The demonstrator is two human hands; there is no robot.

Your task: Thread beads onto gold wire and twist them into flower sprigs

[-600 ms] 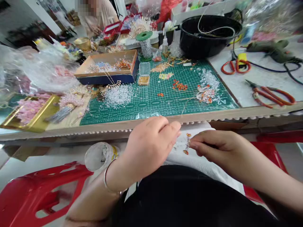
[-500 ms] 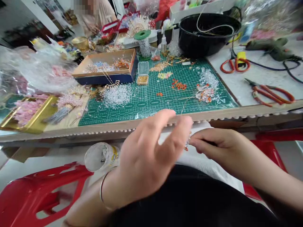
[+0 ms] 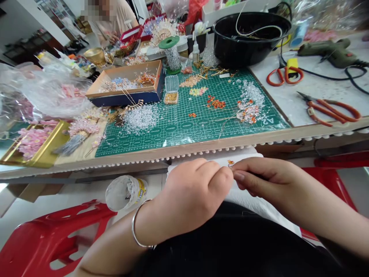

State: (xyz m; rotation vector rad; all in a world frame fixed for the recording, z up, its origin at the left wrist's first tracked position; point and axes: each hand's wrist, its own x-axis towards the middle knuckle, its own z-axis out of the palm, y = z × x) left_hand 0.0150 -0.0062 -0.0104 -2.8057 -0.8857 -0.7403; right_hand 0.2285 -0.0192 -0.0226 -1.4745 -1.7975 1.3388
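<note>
My right hand (image 3: pixel 265 177) pinches a small sprig of orange and clear beads (image 3: pixel 230 163) between thumb and forefinger, above my lap. Close against it, my left hand (image 3: pixel 198 188) is closed with its back towards me. Its fingertips are hidden, so what they grip cannot be made out. On the green cutting mat (image 3: pixel 184 127) lies a cluster of clear and orange beads on wires (image 3: pixel 248 112). Loose orange beads (image 3: pixel 216 102), clear beads (image 3: pixel 141 118) and a small lidded box of gold beads (image 3: pixel 171 97) are also on the mat.
Orange-handled pliers (image 3: pixel 331 109), scissors (image 3: pixel 285 75) and a glue gun (image 3: pixel 328 53) lie at the right. A black basin (image 3: pixel 248 42) and a shallow box (image 3: pixel 127 92) stand behind. Below are a red stool (image 3: pixel 57 227) and a plastic tub (image 3: pixel 123 192). Another person (image 3: pixel 112 23) sits far left.
My left hand has lowered and closed from spread fingers, coming up against my right hand. The right hand keeps its pinch on the beaded sprig. The view has shifted slightly.
</note>
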